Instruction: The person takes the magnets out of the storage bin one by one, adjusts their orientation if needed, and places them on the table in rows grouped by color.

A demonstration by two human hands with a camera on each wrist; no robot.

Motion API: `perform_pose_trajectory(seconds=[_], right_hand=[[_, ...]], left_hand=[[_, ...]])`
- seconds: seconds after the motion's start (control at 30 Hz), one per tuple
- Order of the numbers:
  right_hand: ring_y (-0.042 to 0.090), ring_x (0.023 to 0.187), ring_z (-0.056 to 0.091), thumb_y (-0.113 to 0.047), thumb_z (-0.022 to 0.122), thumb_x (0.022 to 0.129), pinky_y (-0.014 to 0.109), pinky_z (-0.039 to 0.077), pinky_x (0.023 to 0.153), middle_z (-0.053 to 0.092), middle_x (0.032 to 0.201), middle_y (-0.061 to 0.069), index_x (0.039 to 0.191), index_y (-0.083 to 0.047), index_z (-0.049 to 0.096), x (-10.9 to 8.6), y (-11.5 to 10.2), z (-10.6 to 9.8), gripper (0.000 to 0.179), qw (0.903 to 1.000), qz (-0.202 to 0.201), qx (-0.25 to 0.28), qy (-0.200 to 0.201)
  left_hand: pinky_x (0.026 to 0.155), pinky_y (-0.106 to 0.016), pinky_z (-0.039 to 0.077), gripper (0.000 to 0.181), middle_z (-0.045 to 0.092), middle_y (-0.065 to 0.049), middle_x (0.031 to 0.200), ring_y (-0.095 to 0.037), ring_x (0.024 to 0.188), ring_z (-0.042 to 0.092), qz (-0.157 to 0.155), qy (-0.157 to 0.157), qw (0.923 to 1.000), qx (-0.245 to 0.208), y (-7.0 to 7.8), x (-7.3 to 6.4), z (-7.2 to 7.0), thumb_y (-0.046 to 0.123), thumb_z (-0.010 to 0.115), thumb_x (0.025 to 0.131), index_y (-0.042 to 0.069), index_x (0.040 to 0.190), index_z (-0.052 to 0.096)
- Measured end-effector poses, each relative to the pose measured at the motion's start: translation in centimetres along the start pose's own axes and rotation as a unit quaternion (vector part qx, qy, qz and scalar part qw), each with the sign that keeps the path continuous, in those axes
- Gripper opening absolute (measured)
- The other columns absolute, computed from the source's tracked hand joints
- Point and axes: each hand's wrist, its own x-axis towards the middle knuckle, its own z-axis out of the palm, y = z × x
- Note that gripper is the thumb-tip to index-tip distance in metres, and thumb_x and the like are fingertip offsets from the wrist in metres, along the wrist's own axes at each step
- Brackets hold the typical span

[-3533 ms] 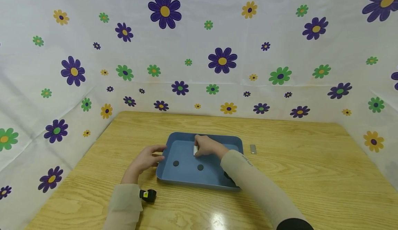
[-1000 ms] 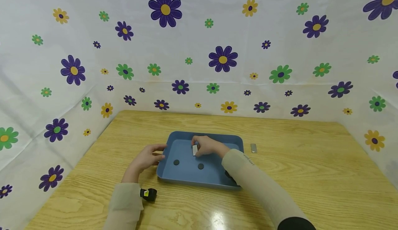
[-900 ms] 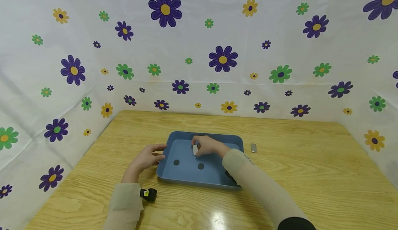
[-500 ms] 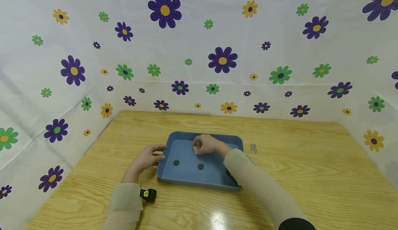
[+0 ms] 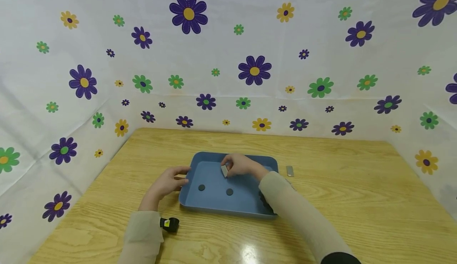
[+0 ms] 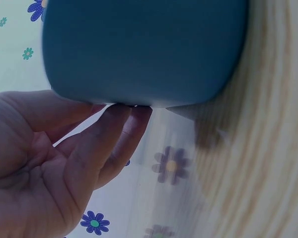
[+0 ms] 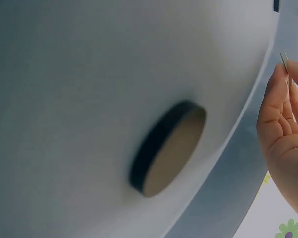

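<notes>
A shallow blue tray [image 5: 228,209] stands on the wooden table. My left hand [image 5: 170,182] rests its fingertips against the tray's left outer wall; the left wrist view shows the fingers [image 6: 107,139] fairly straight there. Over the tray's back half, my right hand [image 5: 240,165] pinches a thin, small rectangular metal plate [image 5: 224,171] between thumb and fingers. That plate is held tilted, and in the right wrist view only its narrow edges [image 7: 285,62] show. Flat dark round discs lie inside the tray, one disc [image 5: 201,187] at left and another disc [image 5: 229,192] near the middle.
A similar grey rectangular plate [image 5: 290,171] lies on the table just right of the tray. Something dark in the tray's right part [image 5: 265,200] is mostly hidden by my right sleeve. A flowered cloth [image 5: 214,58] hangs behind and beside the table.
The metal plate in my right hand has gone from a pale, bright face to a darker, more slanted one. My right hand has shifted slightly right. The left hand stays put.
</notes>
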Motion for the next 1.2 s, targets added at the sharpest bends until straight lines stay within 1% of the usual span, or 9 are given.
perform_pose_trajectory(seconds=[0.13,0.33,0.5,0.67,0.8,0.93,1.07,1.2], right_hand=[[0.013,0.060,0.047,0.001,0.065,0.075,0.024,0.041,0.055,0.054,0.070,0.003,0.108,-0.003,0.058,-0.3,-0.4,-0.4,0.034,0.9998,0.001,0.016,0.014],[0.016,0.066,0.049,0.004,0.064,0.075,0.026,0.044,0.061,0.055,0.074,0.005,0.107,-0.003,0.058,-0.9,-1.0,-1.4,0.034,0.9968,-0.002,0.071,0.038],[0.016,0.067,0.051,0.003,0.064,0.075,0.025,0.045,0.063,0.055,0.074,0.006,0.109,-0.003,0.057,-1.2,-1.2,-2.1,0.035,0.9941,-0.015,0.099,0.044],[0.018,0.071,0.051,0.002,0.064,0.075,0.026,0.046,0.066,0.053,0.078,0.007,0.112,-0.001,0.055,-1.9,-1.4,-3.0,0.038,0.9934,-0.022,0.102,0.046],[0.019,0.074,0.052,0.001,0.064,0.075,0.027,0.046,0.067,0.053,0.080,0.008,0.112,-0.001,0.055,-2.6,-1.1,-3.9,0.038,0.9925,-0.023,0.106,0.057],[0.020,0.076,0.053,0.000,0.064,0.075,0.028,0.047,0.068,0.054,0.082,0.008,0.112,-0.002,0.055,-3.4,-0.8,-4.9,0.038,0.9924,-0.018,0.103,0.066],[0.021,0.078,0.053,-0.003,0.064,0.075,0.030,0.046,0.071,0.054,0.083,0.008,0.113,-0.003,0.054,-4.3,-0.7,-6.0,0.039,0.9936,-0.004,0.093,0.064],[0.021,0.078,0.053,-0.003,0.065,0.075,0.030,0.047,0.072,0.054,0.083,0.009,0.113,-0.002,0.054,-5.2,0.0,-6.8,0.039,0.9937,0.002,0.091,0.067]], left_hand=[[0.077,-0.037,0.049,0.043,0.039,-0.023,0.130,-0.037,0.110,0.046,0.000,0.001,1.0000,0.000,0.0,0.0,0.0,-0.001,0.051,0.088,-0.003,0.129,0.041],[0.077,-0.037,0.049,0.043,0.039,-0.023,0.130,-0.037,0.110,0.047,-0.001,0.002,1.0000,-0.004,0.0,-0.1,0.0,-0.001,0.051,0.087,-0.003,0.129,0.042],[0.077,-0.037,0.049,0.043,0.039,-0.023,0.130,-0.037,0.110,0.047,-0.001,0.004,1.0000,-0.003,0.0,-0.1,0.0,-0.002,0.051,0.087,-0.004,0.129,0.042],[0.077,-0.037,0.049,0.043,0.039,-0.023,0.130,-0.037,0.110,0.047,0.001,0.004,1.0000,-0.004,0.1,-0.2,0.0,-0.002,0.051,0.087,-0.004,0.129,0.042],[0.077,-0.037,0.049,0.043,0.038,-0.023,0.130,-0.037,0.110,0.046,0.003,-0.002,1.0000,-0.004,0.0,0.0,0.0,-0.001,0.051,0.087,-0.004,0.129,0.041],[0.077,-0.037,0.049,0.044,0.038,-0.022,0.132,-0.037,0.111,0.046,0.000,-0.003,1.0000,-0.005,-0.2,0.0,-0.1,-0.001,0.051,0.087,-0.003,0.130,0.041],[0.077,-0.037,0.049,0.044,0.038,-0.021,0.132,-0.036,0.111,0.046,-0.001,-0.003,1.0000,-0.004,-0.3,0.0,-0.1,0.000,0.052,0.087,-0.002,0.130,0.041],[0.077,-0.038,0.049,0.044,0.036,-0.023,0.133,-0.037,0.111,0.045,0.005,-0.010,0.9999,-0.001,-0.3,-0.1,-0.1,0.001,0.052,0.088,-0.003,0.130,0.040]])
